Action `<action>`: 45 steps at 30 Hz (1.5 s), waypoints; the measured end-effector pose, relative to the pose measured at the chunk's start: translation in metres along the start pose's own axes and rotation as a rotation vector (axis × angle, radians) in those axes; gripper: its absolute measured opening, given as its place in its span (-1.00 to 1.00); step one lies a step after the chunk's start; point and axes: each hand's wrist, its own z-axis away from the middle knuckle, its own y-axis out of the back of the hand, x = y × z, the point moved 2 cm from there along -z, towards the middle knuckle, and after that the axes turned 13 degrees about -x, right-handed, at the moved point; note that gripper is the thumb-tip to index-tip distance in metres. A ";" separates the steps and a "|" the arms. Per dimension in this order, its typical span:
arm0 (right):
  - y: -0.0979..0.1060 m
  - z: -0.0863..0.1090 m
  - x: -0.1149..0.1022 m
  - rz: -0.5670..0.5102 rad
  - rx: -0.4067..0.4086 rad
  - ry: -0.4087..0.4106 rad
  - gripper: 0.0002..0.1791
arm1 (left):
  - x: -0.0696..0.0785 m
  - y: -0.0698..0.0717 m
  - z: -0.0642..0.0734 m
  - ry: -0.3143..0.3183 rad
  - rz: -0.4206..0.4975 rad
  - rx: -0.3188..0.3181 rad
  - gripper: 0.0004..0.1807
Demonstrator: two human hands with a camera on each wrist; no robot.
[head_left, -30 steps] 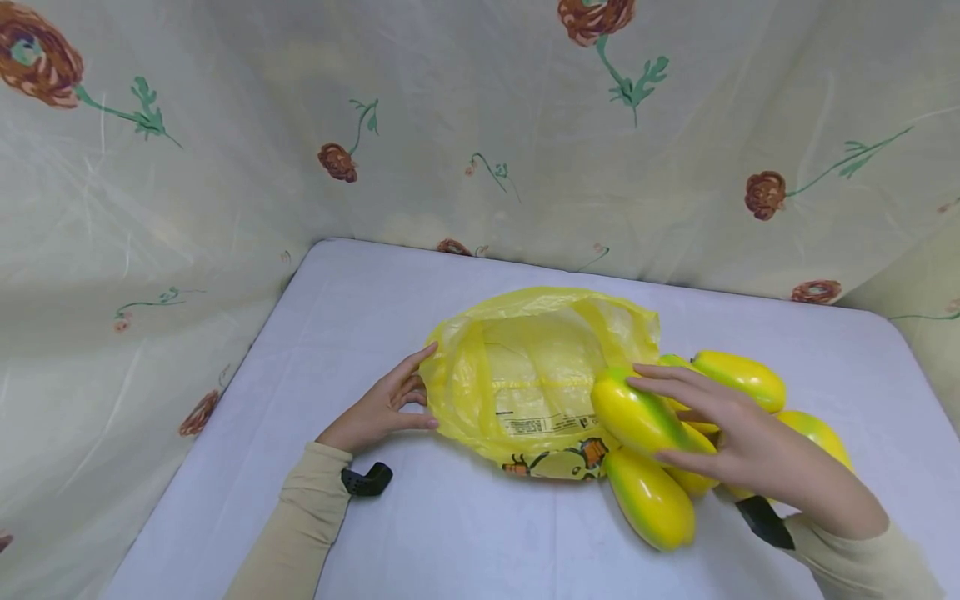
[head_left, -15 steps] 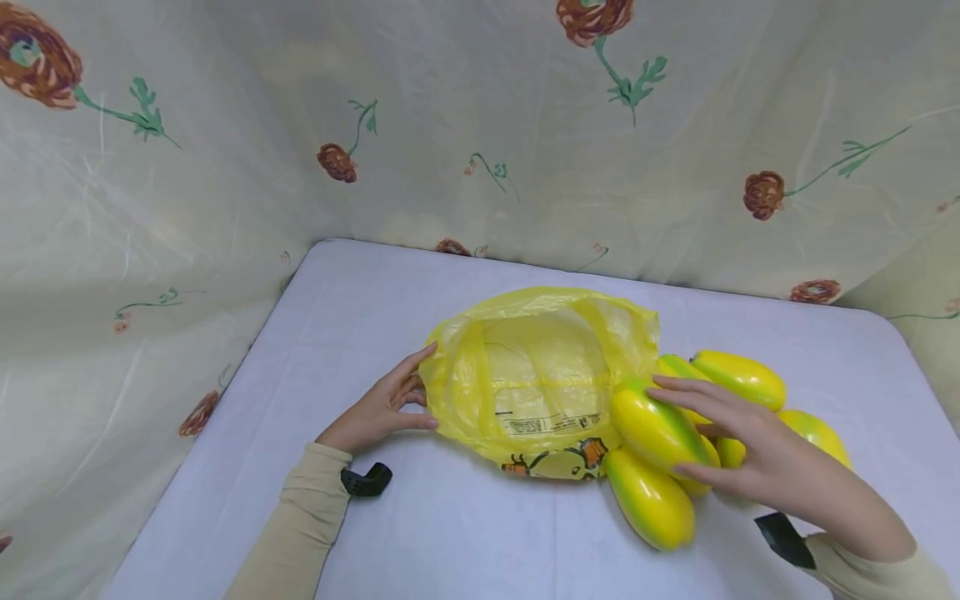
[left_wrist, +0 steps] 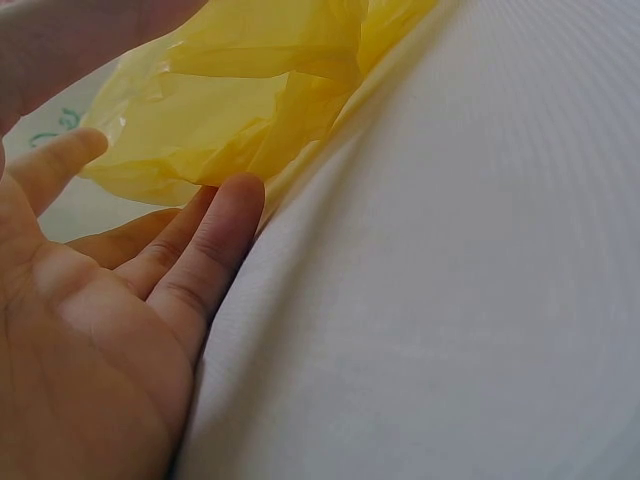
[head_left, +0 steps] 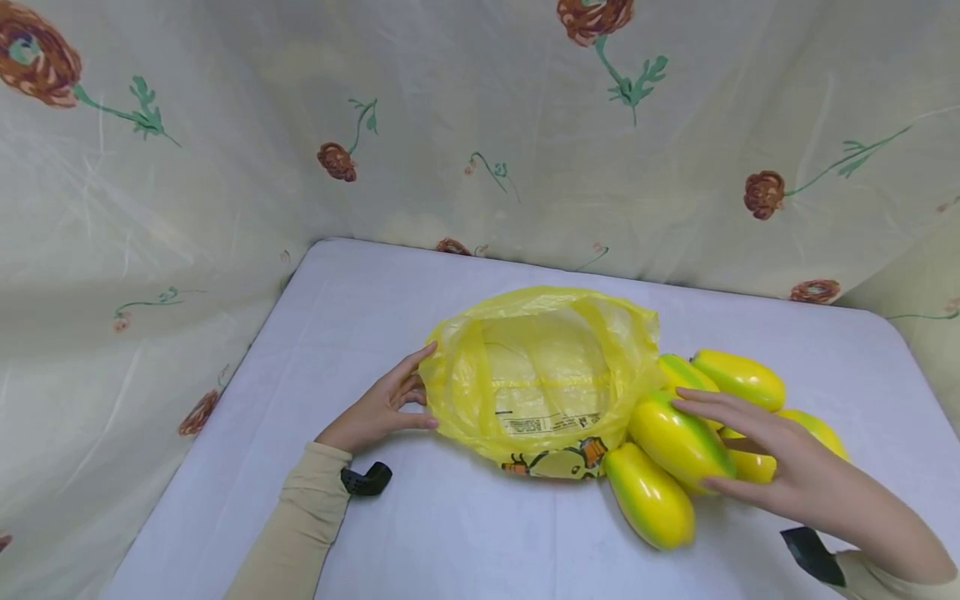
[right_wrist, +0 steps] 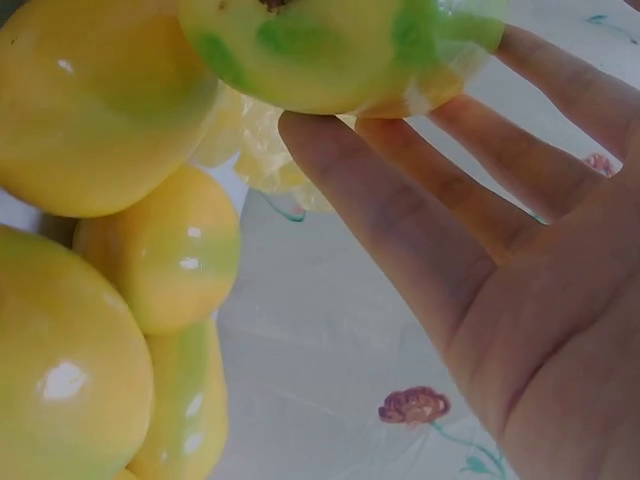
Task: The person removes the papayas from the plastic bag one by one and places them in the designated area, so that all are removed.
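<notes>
A yellow plastic bag (head_left: 551, 454) with a cartoon print lies on the table, its mouth spread towards me. My left hand (head_left: 382, 408) is at the bag's left edge; in the left wrist view its fingers (left_wrist: 225, 225) are extended and touch the yellow film. With thumb and fingers apart across it, my right hand (head_left: 780, 458) holds a yellow papaya (head_left: 678, 442) with green streaks, just right of the bag's mouth. The right wrist view shows fingertips (right_wrist: 315, 130) against the lower side of this papaya (right_wrist: 320, 50). Another papaya (head_left: 651, 497) lies in front of it.
Several more papayas, among them one at the back (head_left: 738, 377) and one at the right (head_left: 817, 432), lie around and behind my right hand. The white-covered table (head_left: 480, 550) meets a pale flowered curtain (head_left: 525, 200) at its back and left edges.
My right hand has moved to the right and nearer to me, with the held papaya moving away from the bag's mouth. The left hand and the bag have hardly moved.
</notes>
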 end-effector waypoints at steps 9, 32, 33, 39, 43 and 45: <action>-0.001 0.010 0.010 -0.061 -0.051 -0.052 -0.08 | -0.001 0.000 0.000 0.012 0.008 -0.001 0.18; -0.008 0.036 0.031 -0.175 -0.126 -0.195 -0.11 | 0.000 0.001 -0.001 -0.002 -0.005 -0.003 0.19; -0.008 0.037 0.032 -0.176 -0.120 -0.192 -0.11 | 0.000 0.001 -0.001 -0.002 -0.009 -0.002 0.19; -0.009 0.043 0.034 -0.176 -0.118 -0.205 -0.13 | 0.001 0.000 0.000 0.001 -0.007 0.000 0.19; -0.010 0.048 0.036 -0.177 -0.117 -0.237 -0.14 | 0.000 0.000 0.000 0.006 -0.006 0.001 0.18; -0.011 0.050 0.037 -0.178 -0.111 -0.242 -0.15 | 0.000 0.000 0.000 0.010 -0.003 0.002 0.18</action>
